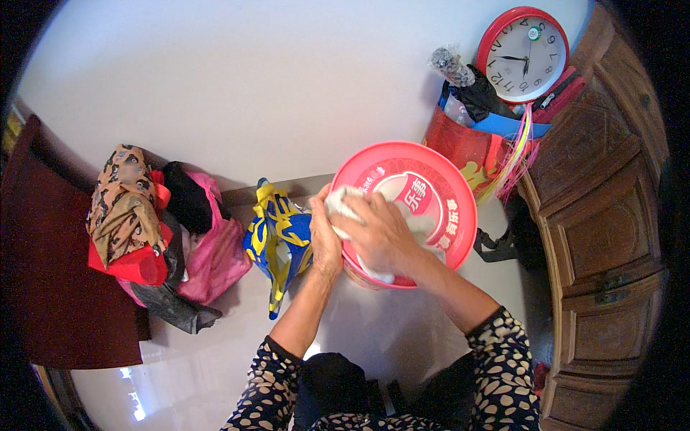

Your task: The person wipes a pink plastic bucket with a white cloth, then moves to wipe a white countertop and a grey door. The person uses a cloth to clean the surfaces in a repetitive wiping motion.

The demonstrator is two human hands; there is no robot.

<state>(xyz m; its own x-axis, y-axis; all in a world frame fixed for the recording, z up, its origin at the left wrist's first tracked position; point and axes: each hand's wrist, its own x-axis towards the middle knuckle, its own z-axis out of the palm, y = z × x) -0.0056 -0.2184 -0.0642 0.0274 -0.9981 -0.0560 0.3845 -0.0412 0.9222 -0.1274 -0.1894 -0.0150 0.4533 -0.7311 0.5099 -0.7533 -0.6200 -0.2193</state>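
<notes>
Patterned sleeves [503,359] nearest, lower frame; curling right hand [387,231] closed over bunched white cloth [341,204], against red tub [462,208] at centre. Laying left hand [327,241] along its left side; cannot tell whether gripping. Could tip or skid tub by pressing off-centre with little bracing, or lose cloth through loosened hold.

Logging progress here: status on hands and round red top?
Right hand on white cloth, atop round red top. Left hand at its left rim. Blue-yellow bag close by.
</notes>
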